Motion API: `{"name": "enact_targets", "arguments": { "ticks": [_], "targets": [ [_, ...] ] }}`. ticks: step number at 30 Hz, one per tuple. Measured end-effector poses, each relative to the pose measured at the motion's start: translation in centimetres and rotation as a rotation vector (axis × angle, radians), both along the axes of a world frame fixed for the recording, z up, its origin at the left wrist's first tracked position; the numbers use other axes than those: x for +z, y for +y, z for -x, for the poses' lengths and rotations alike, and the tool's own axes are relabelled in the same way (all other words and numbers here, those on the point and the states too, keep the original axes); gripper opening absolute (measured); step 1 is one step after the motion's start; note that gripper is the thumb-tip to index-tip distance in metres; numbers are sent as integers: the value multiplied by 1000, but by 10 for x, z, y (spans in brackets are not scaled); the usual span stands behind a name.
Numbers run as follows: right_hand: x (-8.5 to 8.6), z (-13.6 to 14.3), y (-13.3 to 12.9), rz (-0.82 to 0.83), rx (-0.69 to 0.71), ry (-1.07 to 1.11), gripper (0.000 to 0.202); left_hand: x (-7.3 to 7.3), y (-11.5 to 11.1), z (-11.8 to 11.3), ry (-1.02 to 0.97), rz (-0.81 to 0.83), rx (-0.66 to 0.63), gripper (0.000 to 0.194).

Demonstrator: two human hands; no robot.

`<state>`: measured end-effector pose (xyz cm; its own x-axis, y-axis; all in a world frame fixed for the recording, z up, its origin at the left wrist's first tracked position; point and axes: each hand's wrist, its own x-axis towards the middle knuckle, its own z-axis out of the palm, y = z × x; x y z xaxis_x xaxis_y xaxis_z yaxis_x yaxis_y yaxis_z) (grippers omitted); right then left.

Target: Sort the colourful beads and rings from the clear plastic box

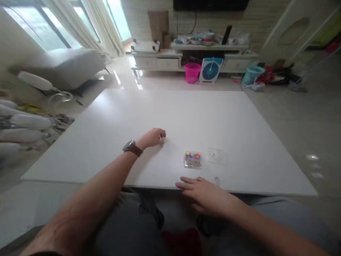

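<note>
My left hand (156, 137), with a watch on its wrist, is low over the white table (183, 113). Its fingers are closed on a small pale, yellowish object (166, 139), too small and blurred to name. Fingers stretched out, my right hand (199, 192) rests at the front edge of the table and holds nothing. Just beyond it lies a clear compartment box (193, 160), with colourful small pieces in its back part and metallic-looking small pieces in front. To the right of the box is a flat transparent piece (216, 155), perhaps a lid, with tiny items on it.
A small greyish translucent piece (217, 181) lies near the front edge, right of my right hand. Beyond the table stand a pink basket (192, 73), a blue and white fan (210, 70) and a cabinet (167, 63). White padded shapes (29, 121) are at the left.
</note>
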<state>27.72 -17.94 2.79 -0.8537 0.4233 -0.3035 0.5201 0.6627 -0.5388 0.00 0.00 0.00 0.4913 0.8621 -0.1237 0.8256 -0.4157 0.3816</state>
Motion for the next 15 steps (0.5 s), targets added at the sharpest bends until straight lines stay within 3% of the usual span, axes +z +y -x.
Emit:
{"name": "enact_targets", "arguments": {
  "ticks": [15],
  "targets": [
    [-6,-1,-3,-2,-11,24,45,-8,-1,-3,-38,-44,-68,17]
  ]
}}
